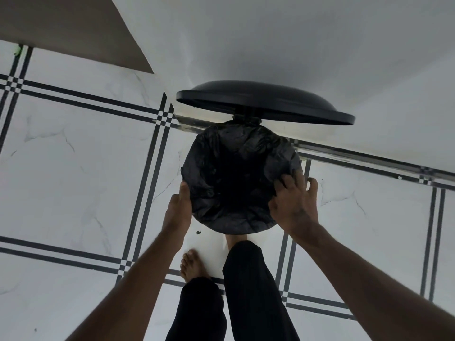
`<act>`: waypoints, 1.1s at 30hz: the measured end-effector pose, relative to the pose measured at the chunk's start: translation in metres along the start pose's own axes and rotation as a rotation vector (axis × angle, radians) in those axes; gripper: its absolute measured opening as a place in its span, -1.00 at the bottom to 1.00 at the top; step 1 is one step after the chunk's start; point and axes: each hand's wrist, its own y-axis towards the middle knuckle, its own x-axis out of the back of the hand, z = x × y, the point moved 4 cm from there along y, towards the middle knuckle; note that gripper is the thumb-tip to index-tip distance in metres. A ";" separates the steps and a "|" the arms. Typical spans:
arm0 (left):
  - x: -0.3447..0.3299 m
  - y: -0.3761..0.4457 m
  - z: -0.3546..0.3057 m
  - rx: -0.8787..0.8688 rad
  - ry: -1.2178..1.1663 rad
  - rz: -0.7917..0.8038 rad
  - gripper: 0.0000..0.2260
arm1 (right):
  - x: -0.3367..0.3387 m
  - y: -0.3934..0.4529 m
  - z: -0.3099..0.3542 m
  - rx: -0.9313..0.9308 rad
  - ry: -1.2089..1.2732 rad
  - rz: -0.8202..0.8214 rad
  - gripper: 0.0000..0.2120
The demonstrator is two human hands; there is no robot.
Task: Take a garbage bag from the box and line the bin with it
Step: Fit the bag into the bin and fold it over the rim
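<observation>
A round pedal bin stands on the floor against the wall, its black lid [266, 102] raised upright. A black garbage bag [236, 173] lies spread over the bin's mouth and folded over its rim, sagging into the dark inside. My left hand [178, 210] presses flat against the bag at the bin's left rim. My right hand [294, 203] grips the bag at the right rim, fingers curled over the edge. The box of bags is out of view.
White marble-look floor tiles [73, 156] with black line borders surround the bin. A white wall [295, 45] rises behind it, and a brown panel [61, 28] fills the top left. My bare left foot [192, 264] stands in front; my right foot is under the bin's front.
</observation>
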 end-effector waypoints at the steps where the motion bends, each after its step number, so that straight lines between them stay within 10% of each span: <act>1: 0.001 0.001 -0.001 -0.014 0.025 -0.017 -0.19 | 0.003 0.000 0.001 -0.012 0.008 -0.025 -0.65; 7: 0.005 0.001 0.000 -0.111 0.093 -0.145 -0.44 | 0.017 -0.004 0.017 0.181 0.148 -0.232 -0.52; 12: 0.002 0.018 -0.001 -0.013 -0.070 -0.025 -0.63 | -0.012 0.029 0.046 0.429 -0.166 0.042 -0.36; 22: 0.012 0.031 0.020 0.079 -0.353 0.156 -0.59 | -0.030 0.061 0.032 0.339 -0.492 0.378 -0.41; 27: 0.013 0.030 0.017 0.072 -0.383 0.162 -0.61 | 0.000 0.054 0.071 0.163 0.178 0.100 -0.63; 30: 0.013 0.030 0.016 0.081 -0.392 0.148 -0.61 | 0.011 0.048 0.101 -0.154 1.028 0.298 -0.62; 33: 0.012 0.030 0.015 0.077 -0.403 0.154 -0.62 | 0.009 0.040 0.133 -0.292 1.338 0.421 -0.50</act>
